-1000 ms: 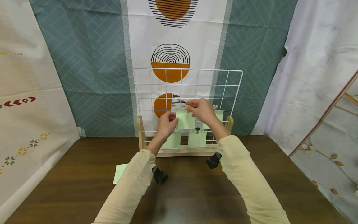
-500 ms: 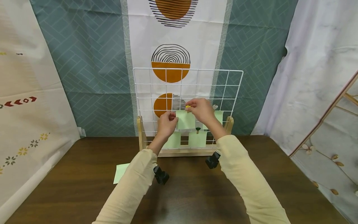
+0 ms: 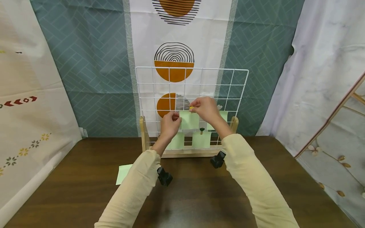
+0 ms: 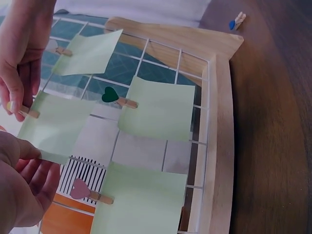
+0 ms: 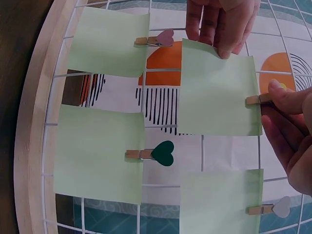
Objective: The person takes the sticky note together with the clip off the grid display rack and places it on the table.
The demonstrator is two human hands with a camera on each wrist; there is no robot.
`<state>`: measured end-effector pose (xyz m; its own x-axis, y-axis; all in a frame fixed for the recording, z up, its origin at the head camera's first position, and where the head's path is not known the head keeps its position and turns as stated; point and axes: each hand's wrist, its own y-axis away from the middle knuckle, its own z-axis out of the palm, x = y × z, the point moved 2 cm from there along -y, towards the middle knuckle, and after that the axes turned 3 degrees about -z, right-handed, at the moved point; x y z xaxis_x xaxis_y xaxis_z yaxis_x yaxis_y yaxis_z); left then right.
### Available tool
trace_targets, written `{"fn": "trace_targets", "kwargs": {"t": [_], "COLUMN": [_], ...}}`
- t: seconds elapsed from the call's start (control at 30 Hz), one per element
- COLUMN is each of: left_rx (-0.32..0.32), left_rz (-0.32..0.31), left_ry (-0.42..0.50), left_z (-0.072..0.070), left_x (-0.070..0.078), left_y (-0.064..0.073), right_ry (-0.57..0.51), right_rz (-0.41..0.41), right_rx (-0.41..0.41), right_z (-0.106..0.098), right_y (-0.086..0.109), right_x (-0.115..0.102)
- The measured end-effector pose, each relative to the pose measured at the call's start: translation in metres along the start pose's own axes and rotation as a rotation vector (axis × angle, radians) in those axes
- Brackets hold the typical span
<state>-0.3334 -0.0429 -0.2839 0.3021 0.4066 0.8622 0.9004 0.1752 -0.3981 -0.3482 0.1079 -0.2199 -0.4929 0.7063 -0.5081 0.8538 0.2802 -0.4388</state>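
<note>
My left hand (image 3: 170,126) pinches the left edge of a pale green paper note (image 3: 188,121) against a white wire grid (image 3: 191,84). With thumb and fingers, my right hand (image 3: 208,110) pinches a small wooden clothespin (image 5: 257,100) at the note's top edge; a bit of its yellow decoration shows beside the thumb. The clothespin's tip lies over the note in both wrist views. Other notes hang around it: one under a green heart clothespin (image 5: 161,153), one under a pink heart clothespin (image 5: 158,39), one under a pale heart clothespin (image 5: 273,208).
The grid stands in a wooden base (image 3: 194,153) on a dark brown table (image 3: 188,196). A loose green note (image 3: 123,174) lies left, beside the left sleeve. A blue-topped clothespin (image 4: 237,21) lies on the table. A patterned curtain (image 3: 99,63) hangs behind.
Both hands keep their hold on the note and clothespin with hardly any movement. The whole head view has shifted slightly, so everything sits a little higher.
</note>
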Motion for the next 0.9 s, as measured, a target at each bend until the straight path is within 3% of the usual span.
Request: {"fn": "trace_targets", "kwargs": {"t": [0.37, 0.9], "left_rx": [-0.034, -0.104], "left_rz": [-0.011, -0.088], "left_ry": [0.052, 0.195], "left_z": [-0.002, -0.008], "left_x": [-0.004, -0.003], "left_y": [0.001, 0.011], "right_ry": [-0.081, -0.172], "right_rz": [0.007, 0.069], "right_rx": [0.048, 0.025], "right_z": [-0.013, -0.015], "right_y": [-0.004, 0.003], "right_x": [-0.003, 0.0]}}
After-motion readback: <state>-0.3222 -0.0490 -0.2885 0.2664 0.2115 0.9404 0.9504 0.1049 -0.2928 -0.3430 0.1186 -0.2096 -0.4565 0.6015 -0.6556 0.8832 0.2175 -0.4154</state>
